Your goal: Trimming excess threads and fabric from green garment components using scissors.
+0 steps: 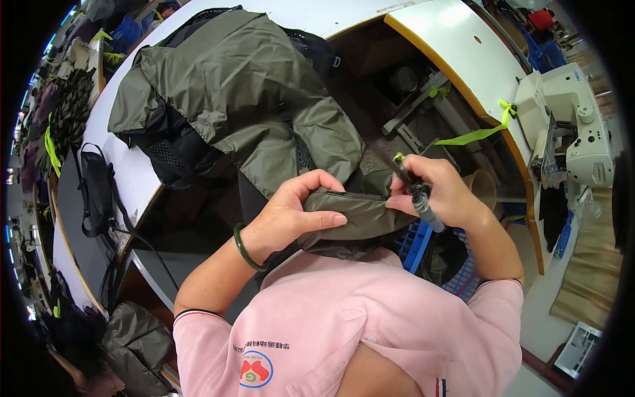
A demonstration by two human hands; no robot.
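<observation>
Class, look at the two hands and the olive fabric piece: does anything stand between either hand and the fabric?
Nothing visible does. The left hand and right hand both grip the olive fabric directly; the right hand also holds a pen against its fingers.

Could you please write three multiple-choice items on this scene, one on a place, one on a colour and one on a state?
1. Where is the sewing machine?
A. Right of the hands
B. Left of the hands
C. On the lap

2. What colour is the bangle on the left hand?
A. Red
B. Green
C. White

3. What is the right hand doing?
A. Lying flat and empty
B. Resting on the machine
C. Gripping a pen and pinching the olive fabric

Key: 1 A, it stands at the right edge; 2 B, a dark green ring circles the wrist; 3 C, the pen lies in that hand, whose fingers pinch the fabric.
</observation>
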